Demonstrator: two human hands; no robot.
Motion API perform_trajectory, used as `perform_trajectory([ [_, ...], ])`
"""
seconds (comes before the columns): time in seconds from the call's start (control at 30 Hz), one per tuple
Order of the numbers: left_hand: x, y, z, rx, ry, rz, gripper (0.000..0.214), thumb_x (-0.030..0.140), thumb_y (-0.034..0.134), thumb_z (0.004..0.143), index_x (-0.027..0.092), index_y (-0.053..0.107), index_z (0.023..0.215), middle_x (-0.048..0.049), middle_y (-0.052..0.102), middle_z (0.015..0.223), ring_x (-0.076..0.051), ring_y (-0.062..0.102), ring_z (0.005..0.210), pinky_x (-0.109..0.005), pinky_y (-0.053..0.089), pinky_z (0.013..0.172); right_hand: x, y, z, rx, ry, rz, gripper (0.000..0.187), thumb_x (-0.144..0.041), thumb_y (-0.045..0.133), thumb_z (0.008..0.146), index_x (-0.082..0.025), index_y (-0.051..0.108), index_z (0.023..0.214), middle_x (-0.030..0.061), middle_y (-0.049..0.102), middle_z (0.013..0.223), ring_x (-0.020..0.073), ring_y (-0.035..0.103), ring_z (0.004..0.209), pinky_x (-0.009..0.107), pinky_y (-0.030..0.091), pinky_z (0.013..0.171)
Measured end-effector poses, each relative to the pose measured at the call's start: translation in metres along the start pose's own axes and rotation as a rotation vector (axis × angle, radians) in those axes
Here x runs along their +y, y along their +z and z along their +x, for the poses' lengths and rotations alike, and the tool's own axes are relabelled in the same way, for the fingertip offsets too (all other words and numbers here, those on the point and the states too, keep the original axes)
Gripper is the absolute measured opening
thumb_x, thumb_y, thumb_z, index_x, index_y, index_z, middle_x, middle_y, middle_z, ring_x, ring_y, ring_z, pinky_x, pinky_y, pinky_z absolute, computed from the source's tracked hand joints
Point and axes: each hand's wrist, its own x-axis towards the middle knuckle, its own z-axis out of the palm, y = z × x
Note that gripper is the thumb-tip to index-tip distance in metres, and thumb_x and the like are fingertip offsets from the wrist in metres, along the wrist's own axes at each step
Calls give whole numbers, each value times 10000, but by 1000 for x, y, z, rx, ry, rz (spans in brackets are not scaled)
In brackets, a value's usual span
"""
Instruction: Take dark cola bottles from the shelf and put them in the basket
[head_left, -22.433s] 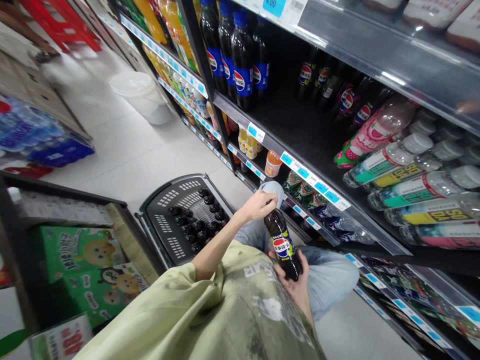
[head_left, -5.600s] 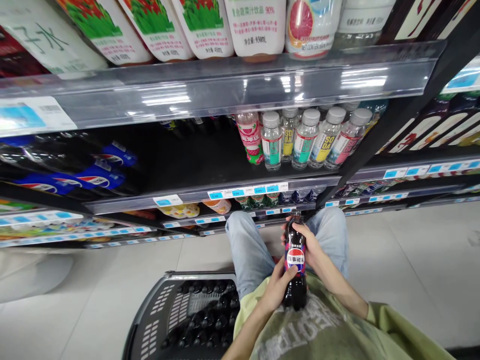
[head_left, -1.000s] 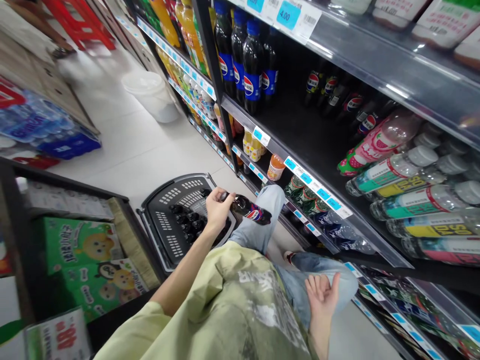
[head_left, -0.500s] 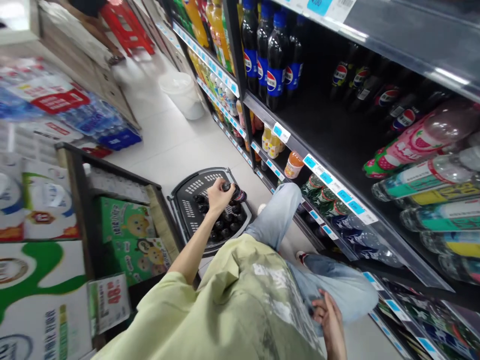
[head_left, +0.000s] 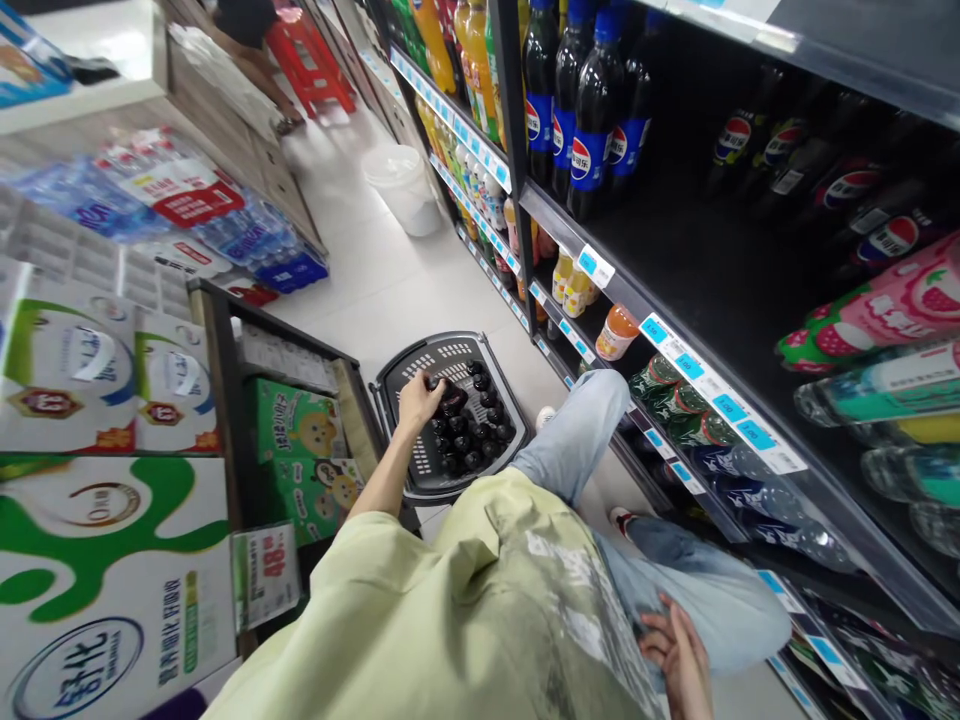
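Note:
Low in front of me, a dark grey shopping basket stands on the floor with several dark bottles packed in it, black caps up. My left hand reaches over its left side, fingers closed round the capped neck of a dark soda bottle. That bottle leans among the others inside the basket; its lower part is hidden. My right hand lies by my jeans at the lower right, fingers loosely apart, nothing in it.
On the right a drinks shelf holds blue-label cola bottles and bottles lying on their sides. Stacked cartons fill the left. Further off stand a white bucket, a red stool and part of a person.
My left hand has lowered the soda bottle from above the basket to a place among the other bottles. The view has shifted left. My right hand stays by my leg.

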Motion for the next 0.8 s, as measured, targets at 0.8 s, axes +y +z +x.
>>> perform_trajectory([
  [0.8,-46,44,-1,-142,-106,-9,338,410,532,1009,146,613,1204,-216,729,1220,-341,688,1173,-444,536,1089,-18,16,-10,53,17,-150,992,-765,935,440,-226,645,1220,36,820,736,225,693,507,308,553,463],
])
